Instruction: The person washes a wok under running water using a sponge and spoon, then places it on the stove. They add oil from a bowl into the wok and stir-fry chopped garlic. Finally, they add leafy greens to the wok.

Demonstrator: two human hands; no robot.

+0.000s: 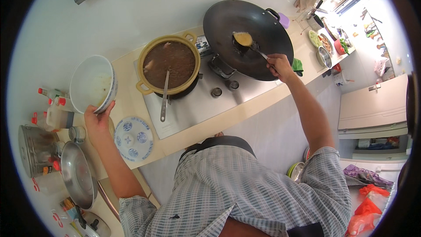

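My left hand (98, 120) grips the rim of a white bowl (88, 84) with a blue-patterned outside, tilted at the left, a little yellowish residue inside. My right hand (279, 67) holds the handle of a metal spatula or ladle (259, 52). A yellow, egg-like piece (242, 39) lies at its tip, low in a large black wok (227, 16). A yellow-rimmed pot (142, 60) of dark brown liquid stands on the left burner, with a metal ladle (165, 100) leaning in it. Below the bowl, a blue-and-white lid (144, 148) lies on the counter.
The steel cooktop (190, 115) has two knobs. At the left stand bottles (61, 115), a steel pot (36, 151) and a metal pan (74, 174). Food dishes and a metal bowl (324, 57) sit at the right end of the counter. A green cloth (297, 65) is beside the wok.
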